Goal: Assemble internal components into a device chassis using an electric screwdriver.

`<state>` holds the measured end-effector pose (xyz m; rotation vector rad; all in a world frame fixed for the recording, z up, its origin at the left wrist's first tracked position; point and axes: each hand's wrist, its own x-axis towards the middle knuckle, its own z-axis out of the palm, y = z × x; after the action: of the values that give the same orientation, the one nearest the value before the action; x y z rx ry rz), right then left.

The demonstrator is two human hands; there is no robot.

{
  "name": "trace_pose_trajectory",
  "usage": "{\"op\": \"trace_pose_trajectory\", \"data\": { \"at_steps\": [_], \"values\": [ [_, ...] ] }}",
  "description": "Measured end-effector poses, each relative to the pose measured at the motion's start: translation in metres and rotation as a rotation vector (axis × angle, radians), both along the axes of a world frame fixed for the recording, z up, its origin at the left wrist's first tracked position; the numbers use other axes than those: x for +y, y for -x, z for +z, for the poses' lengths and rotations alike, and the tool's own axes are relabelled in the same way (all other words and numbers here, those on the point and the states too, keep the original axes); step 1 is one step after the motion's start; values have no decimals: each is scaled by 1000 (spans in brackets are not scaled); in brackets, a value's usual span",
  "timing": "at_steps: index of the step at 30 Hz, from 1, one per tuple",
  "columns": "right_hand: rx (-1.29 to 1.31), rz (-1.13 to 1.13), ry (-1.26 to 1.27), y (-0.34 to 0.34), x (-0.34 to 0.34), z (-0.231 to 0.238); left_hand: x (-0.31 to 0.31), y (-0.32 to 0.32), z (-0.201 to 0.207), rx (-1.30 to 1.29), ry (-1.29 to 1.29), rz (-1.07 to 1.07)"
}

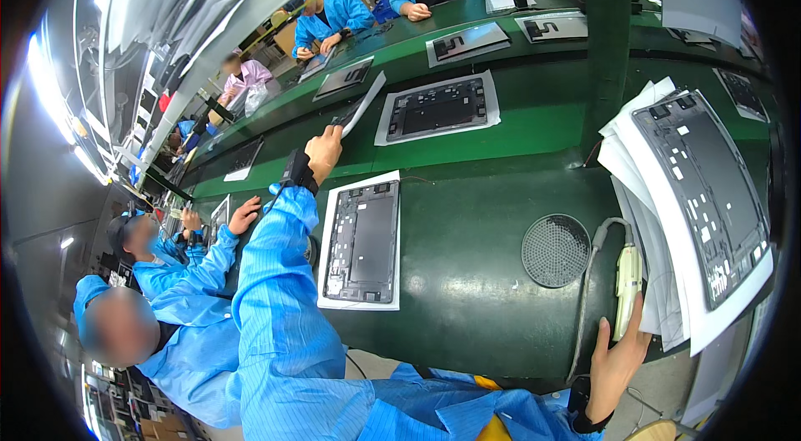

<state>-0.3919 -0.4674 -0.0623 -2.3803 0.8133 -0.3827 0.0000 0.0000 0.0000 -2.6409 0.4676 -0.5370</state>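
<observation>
My left hand (pixel 324 154) reaches far forward, its fingers closed on the near end of a thin tablet housing (pixel 350 113) with a white sheet (pixel 365 105). That piece is tilted up on edge. Just right of my left forearm, another dark tablet housing (pixel 361 242) lies on a white sheet. At the lower right, my right hand (pixel 619 360) is open with fingers spread, beside the lower end of a cream-coloured corded hand tool (pixel 628 278). Its fingertips are close to the tool and the paper stack; whether they touch is hard to see.
A round dish with a gridded surface (pixel 556 251) sits on the green bench (pixel 467 307). At right, a tablet housing (pixel 709 199) tops stacked white sheets (pixel 651 149). Beyond are a green post (pixel 607 49) and more housings (pixel 438 105). A co-worker's hand (pixel 244 215) is at left.
</observation>
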Motion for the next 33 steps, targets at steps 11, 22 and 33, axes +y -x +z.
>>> {"op": "trace_pose_trajectory", "data": {
  "at_steps": [11, 22, 33],
  "values": [
    [-478, 655, -997, -17, 81, 35, -136, 190, 61, -146, -134, -320],
    [-317, 629, -1450, -106, 104, 44, -196, 320, 42, -166, -467, -466],
    [-90, 1032, -1037, -138, 23, 50, -186, 342, 45, 146, 211, -605]
  ]
}}
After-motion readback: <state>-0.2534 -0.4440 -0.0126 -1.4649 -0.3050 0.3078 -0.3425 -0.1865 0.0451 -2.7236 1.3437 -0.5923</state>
